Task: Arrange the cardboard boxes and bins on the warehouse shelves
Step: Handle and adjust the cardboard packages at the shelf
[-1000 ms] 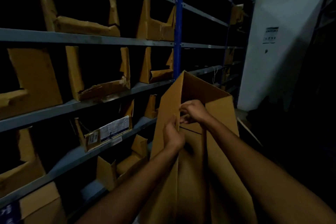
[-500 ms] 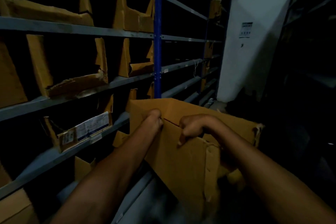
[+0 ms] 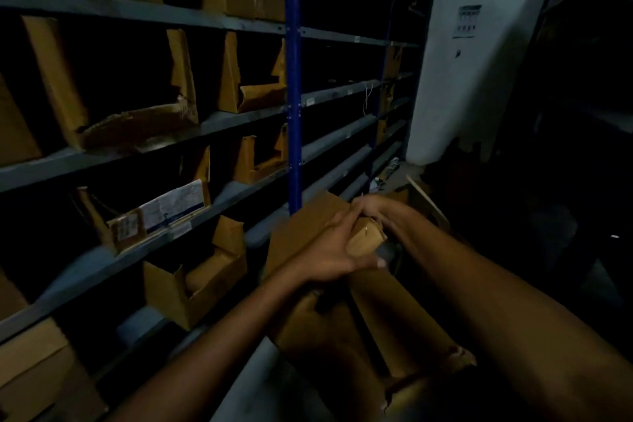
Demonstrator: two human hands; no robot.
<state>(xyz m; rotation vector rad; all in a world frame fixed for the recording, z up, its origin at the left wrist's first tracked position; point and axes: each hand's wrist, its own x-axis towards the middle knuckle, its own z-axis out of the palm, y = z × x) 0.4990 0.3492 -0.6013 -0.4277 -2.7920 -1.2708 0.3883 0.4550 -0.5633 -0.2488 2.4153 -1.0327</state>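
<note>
On the box, left hand now lies flat.

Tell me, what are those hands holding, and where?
A cardboard box. The right hand curls over its top flap's far edge; the left hand lies flat across the top, pressing.

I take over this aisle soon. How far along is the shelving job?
Done: several bins stand on the shelves left of the blue post. In hand: one box, off the shelves, left hand pressed flat on it, right hand gripping its top. Left: that box needs a place; shelves right of the post look mostly bare, though it is too dark to be sure.
</note>
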